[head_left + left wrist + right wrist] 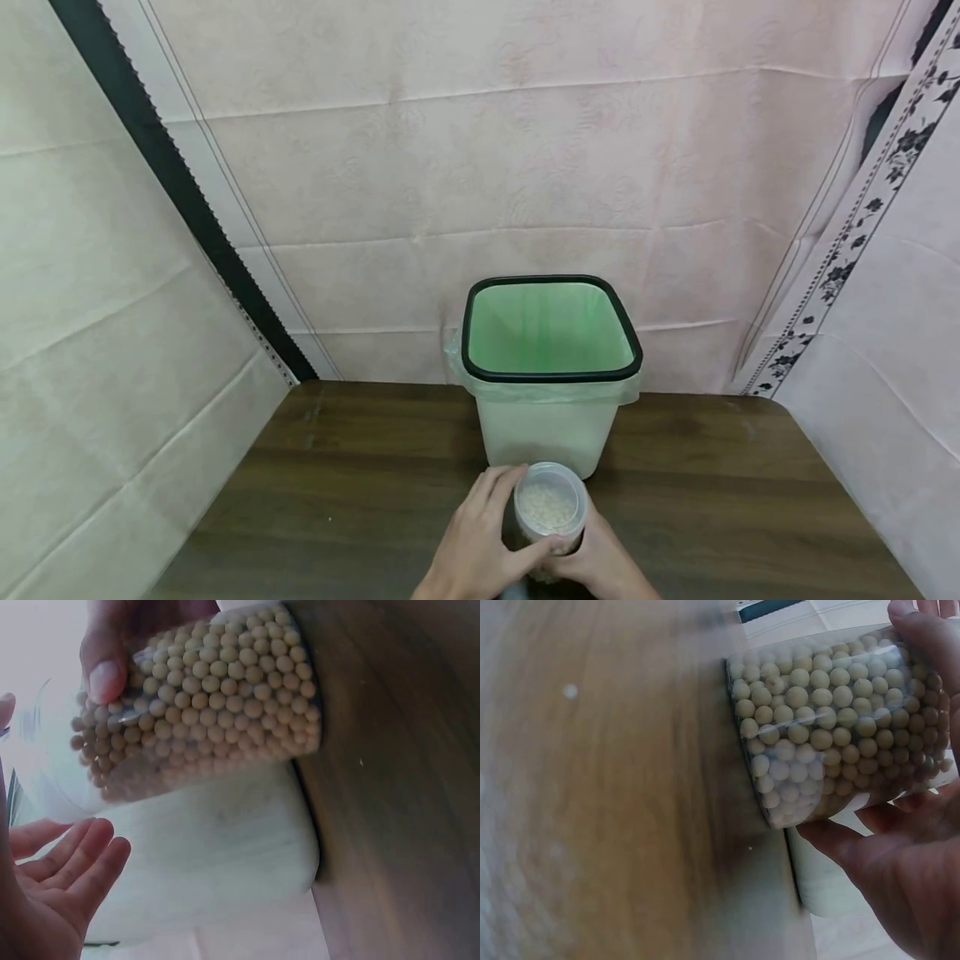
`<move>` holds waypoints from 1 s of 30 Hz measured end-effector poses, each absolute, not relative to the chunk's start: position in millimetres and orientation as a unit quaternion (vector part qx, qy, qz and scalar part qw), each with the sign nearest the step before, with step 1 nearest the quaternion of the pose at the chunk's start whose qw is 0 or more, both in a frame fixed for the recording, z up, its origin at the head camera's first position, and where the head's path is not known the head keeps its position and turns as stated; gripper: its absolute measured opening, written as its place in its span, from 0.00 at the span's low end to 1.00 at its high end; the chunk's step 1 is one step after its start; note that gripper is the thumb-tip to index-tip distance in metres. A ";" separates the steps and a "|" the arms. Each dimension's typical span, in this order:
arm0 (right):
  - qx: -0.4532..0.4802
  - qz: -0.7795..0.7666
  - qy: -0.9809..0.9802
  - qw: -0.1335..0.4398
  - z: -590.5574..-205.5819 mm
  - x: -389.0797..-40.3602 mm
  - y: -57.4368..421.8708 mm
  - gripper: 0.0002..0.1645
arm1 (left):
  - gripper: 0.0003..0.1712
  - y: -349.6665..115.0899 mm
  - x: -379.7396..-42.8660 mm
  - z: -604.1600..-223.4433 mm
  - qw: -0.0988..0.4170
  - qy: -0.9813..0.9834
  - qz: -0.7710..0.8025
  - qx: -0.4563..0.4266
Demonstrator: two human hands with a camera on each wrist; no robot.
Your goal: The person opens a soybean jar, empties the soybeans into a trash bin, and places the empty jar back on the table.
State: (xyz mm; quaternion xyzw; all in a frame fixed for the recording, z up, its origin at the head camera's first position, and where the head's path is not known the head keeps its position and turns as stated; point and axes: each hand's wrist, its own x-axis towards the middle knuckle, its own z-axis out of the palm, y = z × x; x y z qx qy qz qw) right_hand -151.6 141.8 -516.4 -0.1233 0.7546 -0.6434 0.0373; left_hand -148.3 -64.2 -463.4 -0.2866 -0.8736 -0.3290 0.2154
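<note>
- Head view: the jar (553,504) stands roughly upright just before the bin (540,433); whether it touches the table (360,500), I can't tell.
- My left hand (480,529) pinches its translucent top between thumb and fingers; my right hand (603,554) grips its side, probably for steadiness.
- Smooth round beans (225,705) fill its clear cylinder.
- Thin bag (555,392) folded out beneath the squarish black rim, likely to stay put.
- Wood-grained tabletop, creased cloth (525,167) behind.

The head camera there looks forward and down from above, over table (337,500) and bin (551,429); both wrist cameras, tipped sideways, share the bean-filled jar (836,712) up close.
</note>
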 end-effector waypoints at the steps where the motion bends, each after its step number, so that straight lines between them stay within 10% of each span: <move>1: -0.120 -0.647 0.752 0.047 -515.5 -151.5 141.9 0.62 | 0.46 -65.3 -148.8 -463.5 0.220 -0.874 -0.328 -0.284; 18: -0.166 -0.648 0.743 0.036 -519.6 -154.9 141.6 0.64 | 0.43 -52.1 -176.3 -453.6 0.099 -0.847 -0.378 -0.359; 30: -0.127 -0.646 0.750 0.067 -515.6 -155.0 143.7 0.60 | 0.46 -70.8 -153.9 -454.5 0.143 -0.873 -0.378 -0.273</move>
